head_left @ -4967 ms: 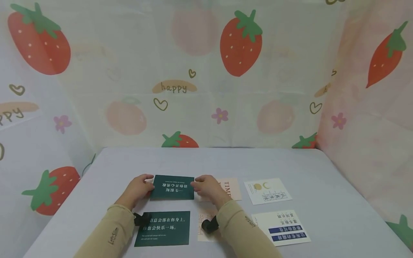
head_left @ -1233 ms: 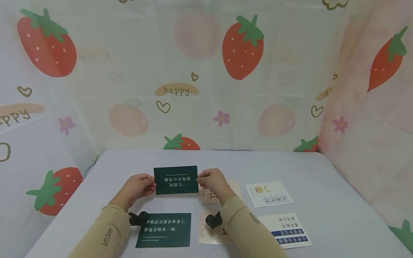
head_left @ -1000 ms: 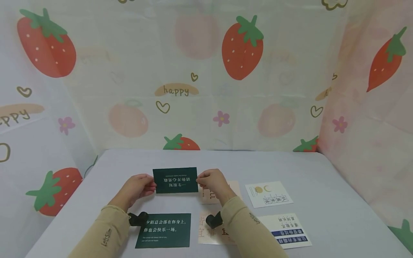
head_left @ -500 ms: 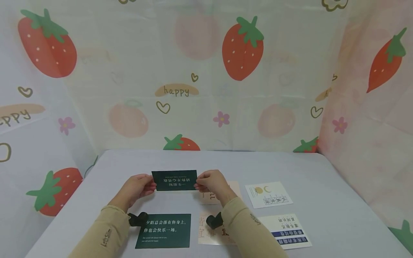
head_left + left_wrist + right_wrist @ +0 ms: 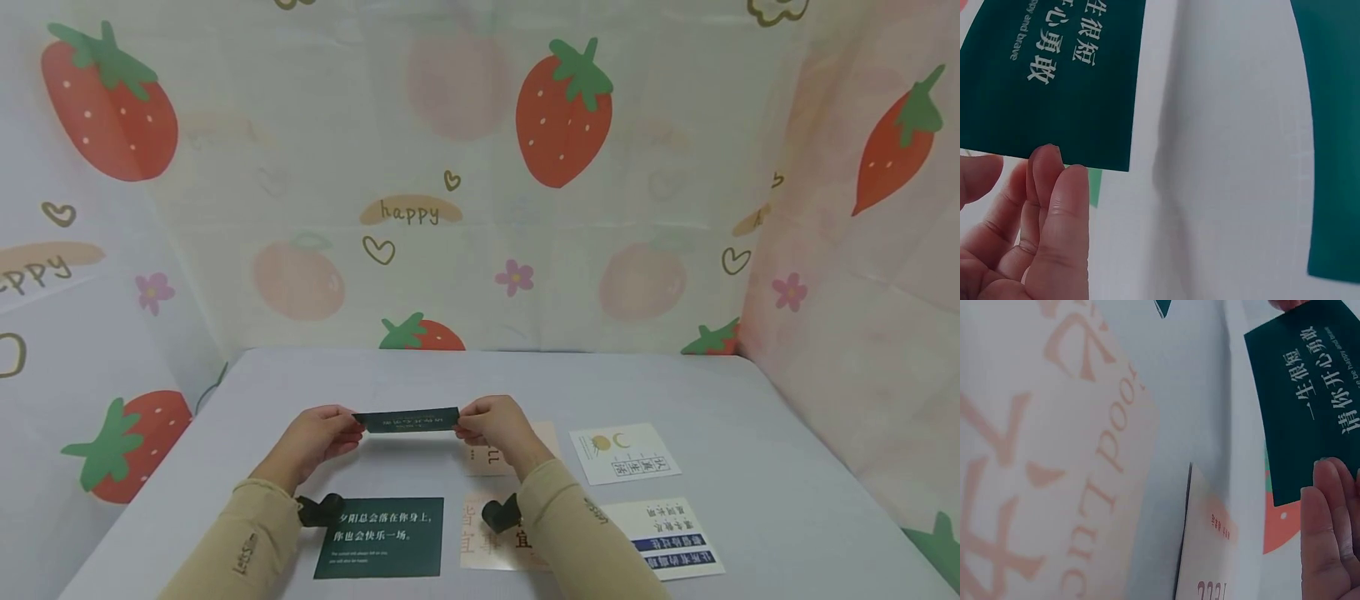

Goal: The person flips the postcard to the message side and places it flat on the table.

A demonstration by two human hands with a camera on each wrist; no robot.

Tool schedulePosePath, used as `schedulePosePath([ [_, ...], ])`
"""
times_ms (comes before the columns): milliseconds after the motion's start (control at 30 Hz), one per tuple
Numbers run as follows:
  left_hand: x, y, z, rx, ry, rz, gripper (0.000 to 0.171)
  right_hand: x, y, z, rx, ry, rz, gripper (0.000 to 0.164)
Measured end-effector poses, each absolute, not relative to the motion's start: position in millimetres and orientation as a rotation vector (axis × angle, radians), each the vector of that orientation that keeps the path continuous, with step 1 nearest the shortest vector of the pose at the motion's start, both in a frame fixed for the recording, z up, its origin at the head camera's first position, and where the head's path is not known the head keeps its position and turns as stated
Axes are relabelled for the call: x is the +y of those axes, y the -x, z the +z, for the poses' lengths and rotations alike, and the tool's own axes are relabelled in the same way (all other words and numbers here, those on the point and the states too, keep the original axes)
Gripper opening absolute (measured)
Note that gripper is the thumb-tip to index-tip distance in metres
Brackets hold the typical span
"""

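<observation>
White tabletop [image 5: 772, 483], tan sleeves [image 5: 236, 533] stretched over it, left hand [image 5: 318, 433] and right hand [image 5: 497, 423] pinching a green card [image 5: 408, 421] in the air.
The step looks like tilting the card; next, both hands likely must move evenly. Each pinches one short end, the card tipped to look thin from above.

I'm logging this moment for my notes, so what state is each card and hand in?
Upper green card: held off the table, nearly edge-on to the head camera.
Left hand: pinching that card's left end.
Right hand: pinching its right end.
Lower green card: flat, text side up.
Upper pink card: flat, partly hidden.
Lower pink card: flat, partly hidden.
Sun-and-moon card: flat, fully visible.
Blue-banded card: flat, partly hidden.
</observation>
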State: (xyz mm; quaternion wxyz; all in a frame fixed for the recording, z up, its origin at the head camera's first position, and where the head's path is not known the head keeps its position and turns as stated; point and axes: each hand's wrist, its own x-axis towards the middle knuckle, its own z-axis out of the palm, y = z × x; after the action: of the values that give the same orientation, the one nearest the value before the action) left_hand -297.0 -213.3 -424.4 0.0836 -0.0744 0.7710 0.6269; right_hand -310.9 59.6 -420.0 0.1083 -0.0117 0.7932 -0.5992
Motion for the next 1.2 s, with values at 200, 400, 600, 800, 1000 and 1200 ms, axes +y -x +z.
schedulePosePath([
  [200,-213.8,296.1,-425.5,2.328,0.187,1.845,0.030,61.3,310.9,-420.0,2.317,0.066,-1.777,0.011],
  [400,-213.7,298.1,-428.0,2.357,0.193,1.822,0.028,60.5,311.9,-420.5,2.330,0.057,-1.775,0.008],
  [600,-212.3,299.0,-428.0,2.376,0.195,1.812,0.027,60.5,311.8,-420.5,2.352,0.067,-1.763,0.007],
  [800,-211.4,299.8,-427.7,2.370,0.211,1.814,0.026,61.9,310.4,-419.2,2.358,0.081,-1.761,0.007],
  [1000,-210.6,299.4,-427.1,2.391,0.218,1.783,0.026,62.2,310.8,-419.4,2.365,0.079,-1.748,0.009],
  [1200,-209.6,299.2,-427.5,2.409,0.238,1.765,0.027,61.2,311.4,-419.7,2.367,0.063,-1.748,0.011],
])
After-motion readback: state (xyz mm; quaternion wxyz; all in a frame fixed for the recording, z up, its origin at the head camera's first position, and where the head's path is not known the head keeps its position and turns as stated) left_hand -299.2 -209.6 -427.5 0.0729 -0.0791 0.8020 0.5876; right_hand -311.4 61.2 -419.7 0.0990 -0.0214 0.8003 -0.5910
